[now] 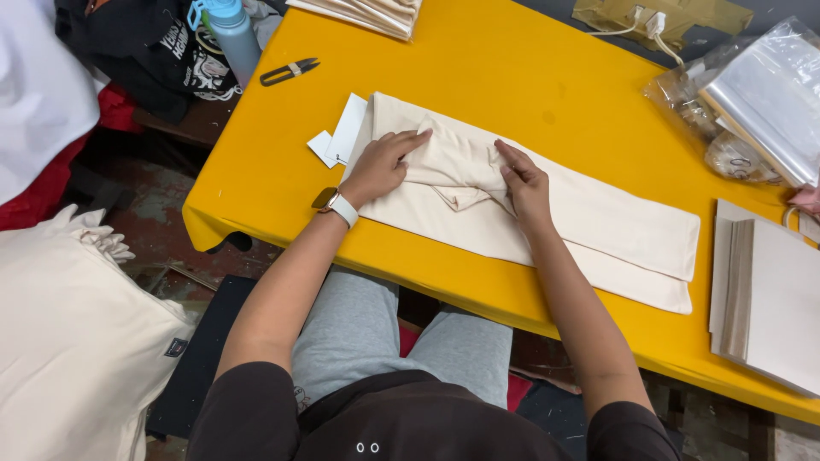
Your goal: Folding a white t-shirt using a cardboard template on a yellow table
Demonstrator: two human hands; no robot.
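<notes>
1. Your left hand lies flat on the cream cloth, fingers spread, pressing down, gripping nothing.
2. Your right hand pinches a bunched fold of that cloth, fingers curled partly closed.
3. The cloth lies folded long across the middle of the yellow table.
4. White paper cards touch the cloth's left end.
5. Black snips lie well beyond the cloth, near the table's far-left edge.
6. A stack of boards sits just right of the cloth.
</notes>
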